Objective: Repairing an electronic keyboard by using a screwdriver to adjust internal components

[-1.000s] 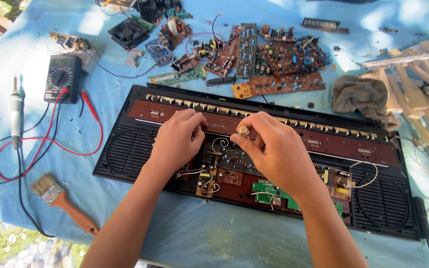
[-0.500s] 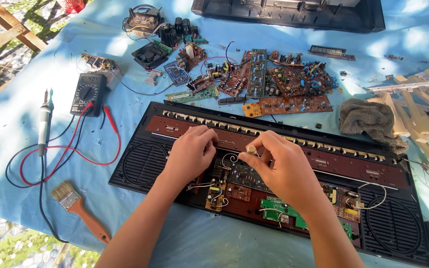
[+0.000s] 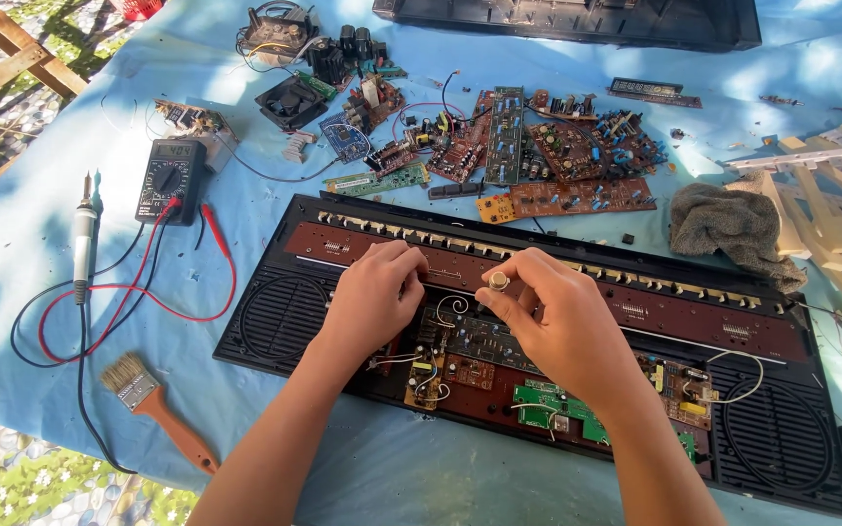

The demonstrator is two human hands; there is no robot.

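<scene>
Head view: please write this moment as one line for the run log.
left hand: fingers on open keyboard case | right hand: pinching small round knob | multimeter, paintbrush at left

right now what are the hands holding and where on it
The right hand pinches a small round metal part at its sides, between thumb and fingertips. Whether the left hand holds anything cannot be told.

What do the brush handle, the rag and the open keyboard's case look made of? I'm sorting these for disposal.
The brush handle looks like wood with an orange-brown varnish, smooth and slightly glossy. The rag seems to be grey terry-like cloth: a soft, crumpled, fuzzy surface. The case is probably matt black moulded plastic, judging by its fine ribbed speaker grille. The right hand pinches a small part that looks metallic.
</scene>
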